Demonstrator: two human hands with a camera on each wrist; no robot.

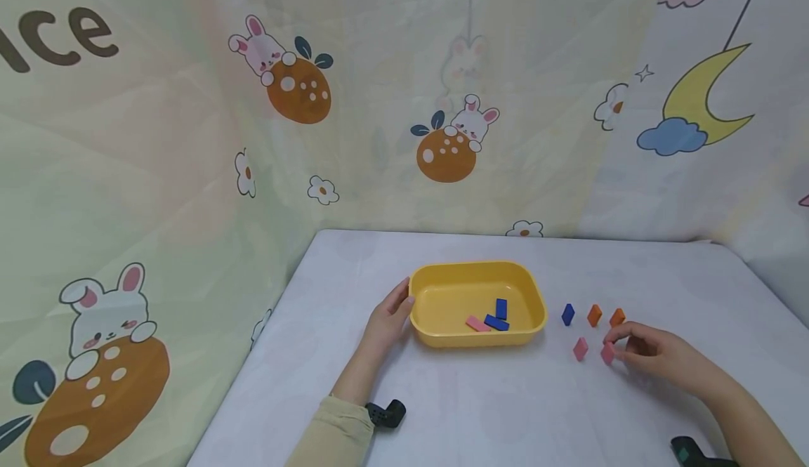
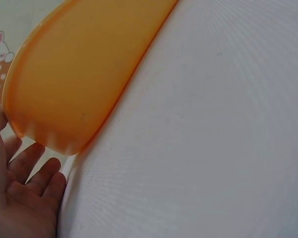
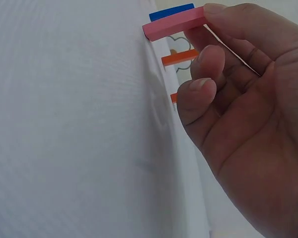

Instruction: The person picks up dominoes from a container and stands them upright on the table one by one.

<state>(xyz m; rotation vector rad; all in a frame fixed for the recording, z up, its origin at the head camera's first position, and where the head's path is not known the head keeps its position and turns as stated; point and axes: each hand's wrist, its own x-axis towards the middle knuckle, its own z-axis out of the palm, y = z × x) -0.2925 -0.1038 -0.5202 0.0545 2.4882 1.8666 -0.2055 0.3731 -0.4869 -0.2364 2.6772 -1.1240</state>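
Note:
In the head view, my right hand (image 1: 657, 354) pinches a pink block (image 1: 608, 352) between thumb and fingertips; it stands upright on the table. The right wrist view shows the thumb at the top end of this pink block (image 3: 174, 24), with a blue block (image 3: 171, 12) behind it. Nearby stand another pink block (image 1: 580, 348), a blue block (image 1: 568, 314) and two orange blocks (image 1: 594, 315) (image 1: 617, 317). My left hand (image 1: 387, 319) touches the left end of a yellow tray (image 1: 436, 338), its fingers loosely bent against the outer wall in the left wrist view.
Inside the tray lie two blue blocks (image 1: 501, 309) (image 1: 496, 323) and a pink block (image 1: 477, 324). White cloth covers the table (image 1: 480, 404). A printed curtain (image 1: 379, 102) hangs behind and to the left of it.

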